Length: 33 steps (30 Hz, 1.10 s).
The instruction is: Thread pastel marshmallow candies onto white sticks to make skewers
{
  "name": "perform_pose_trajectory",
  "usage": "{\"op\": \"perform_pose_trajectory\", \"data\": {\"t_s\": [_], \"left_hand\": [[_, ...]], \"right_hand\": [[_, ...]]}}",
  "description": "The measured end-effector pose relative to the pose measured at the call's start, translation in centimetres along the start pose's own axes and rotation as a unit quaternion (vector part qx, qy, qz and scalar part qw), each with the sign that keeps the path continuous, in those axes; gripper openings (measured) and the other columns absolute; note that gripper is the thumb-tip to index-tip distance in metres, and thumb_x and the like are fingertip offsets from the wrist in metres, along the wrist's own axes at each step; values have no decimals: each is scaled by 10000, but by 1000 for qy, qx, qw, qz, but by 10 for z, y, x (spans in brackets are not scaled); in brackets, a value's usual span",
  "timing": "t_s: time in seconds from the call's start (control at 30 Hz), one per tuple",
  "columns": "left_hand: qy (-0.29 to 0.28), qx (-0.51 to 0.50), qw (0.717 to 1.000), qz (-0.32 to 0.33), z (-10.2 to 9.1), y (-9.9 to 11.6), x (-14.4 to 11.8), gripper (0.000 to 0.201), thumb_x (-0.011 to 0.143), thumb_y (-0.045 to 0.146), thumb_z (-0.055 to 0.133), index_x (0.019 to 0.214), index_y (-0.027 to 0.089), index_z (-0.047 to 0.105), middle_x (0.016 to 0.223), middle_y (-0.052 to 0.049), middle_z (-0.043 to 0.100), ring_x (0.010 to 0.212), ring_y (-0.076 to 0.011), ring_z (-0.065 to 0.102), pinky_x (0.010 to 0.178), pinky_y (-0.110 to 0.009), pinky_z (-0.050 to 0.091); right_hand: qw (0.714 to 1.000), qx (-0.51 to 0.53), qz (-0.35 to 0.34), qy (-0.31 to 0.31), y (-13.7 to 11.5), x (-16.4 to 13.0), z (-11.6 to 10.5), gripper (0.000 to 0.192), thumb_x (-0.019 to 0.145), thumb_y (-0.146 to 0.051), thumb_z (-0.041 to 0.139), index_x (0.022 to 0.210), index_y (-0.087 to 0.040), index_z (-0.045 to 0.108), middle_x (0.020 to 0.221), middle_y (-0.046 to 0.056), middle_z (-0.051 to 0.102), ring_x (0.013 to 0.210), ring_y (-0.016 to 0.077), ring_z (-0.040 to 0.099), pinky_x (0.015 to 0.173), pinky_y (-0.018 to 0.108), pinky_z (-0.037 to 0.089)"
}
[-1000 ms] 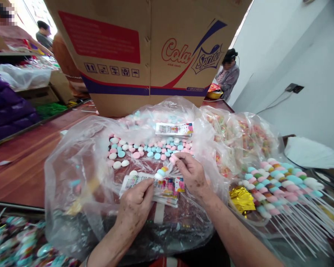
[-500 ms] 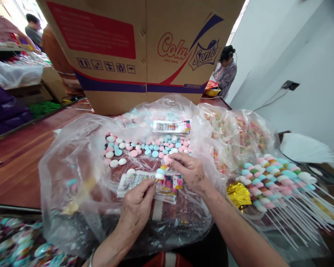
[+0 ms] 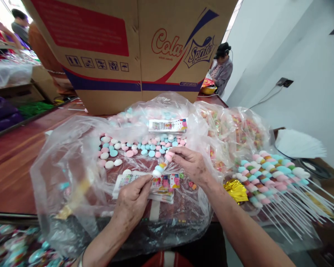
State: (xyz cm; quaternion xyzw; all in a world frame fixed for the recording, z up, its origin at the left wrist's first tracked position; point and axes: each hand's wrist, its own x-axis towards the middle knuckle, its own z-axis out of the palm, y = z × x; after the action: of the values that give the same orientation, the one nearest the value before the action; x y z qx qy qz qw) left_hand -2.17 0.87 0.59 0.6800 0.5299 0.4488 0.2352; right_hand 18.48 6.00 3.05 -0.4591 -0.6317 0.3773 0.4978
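Fingers (image 3: 181, 151), two pinches: narrowed, candy at each.
Pink candy (image 3: 169, 156) held by right hand (image 3: 194, 165), at one o'clock from stacked candies (image 3: 157, 171); these are held at their lower end by left hand (image 3: 133, 194). Pink candy is best pinched lightly and squared to the stacked candies, left grip steadied.

Whether a stick runs through the candy stack (image 3: 158, 171) cannot be told — its lower end meets the fingers (image 3: 145, 181) of the left hand (image 3: 132, 200). The right hand (image 3: 193, 167) covers part of a pink candy (image 3: 169, 155). Lettering on the wrapper pile (image 3: 165, 185), partly behind the left hand, is too small to read. The bottom edge cuts off both forearms (image 3: 108, 230) and the blurred wrapped sweets (image 3: 19, 241). The carton (image 3: 144, 55) runs past the top edge — its red panel's (image 3: 83, 29) print blurred — and hides part of a person in brown (image 3: 46, 52).
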Motion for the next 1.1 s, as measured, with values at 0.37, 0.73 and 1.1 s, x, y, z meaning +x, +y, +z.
{"op": "perform_pose_trajectory", "data": {"t_s": [0.37,0.73,1.1], "left_hand": [[-37,-15,998,-50,3,-1,-5,253,825,324,558,908,213,770,806,-11,789,691,-181,712,670,-246,563],[-61,-78,986,-135,12,8,-11,228,819,350,569,874,204,735,607,37,615,569,-146,542,573,-234,446],[-55,-147,969,-189,17,12,-14,200,816,384,599,819,201,679,556,63,488,462,-109,384,427,-214,315]], "right_hand": [[997,-19,20,-71,-3,3,-8,212,794,-283,680,981,-260,777,989,11,763,911,174,694,847,321,544],[1000,11,23,-14,5,-24,16,261,874,-332,619,1102,-294,739,1100,-9,745,1009,190,690,936,355,548],[997,-32,-22,-60,-3,-36,10,289,914,-326,568,1165,-292,707,1168,-3,724,1079,194,672,982,357,515]]}}
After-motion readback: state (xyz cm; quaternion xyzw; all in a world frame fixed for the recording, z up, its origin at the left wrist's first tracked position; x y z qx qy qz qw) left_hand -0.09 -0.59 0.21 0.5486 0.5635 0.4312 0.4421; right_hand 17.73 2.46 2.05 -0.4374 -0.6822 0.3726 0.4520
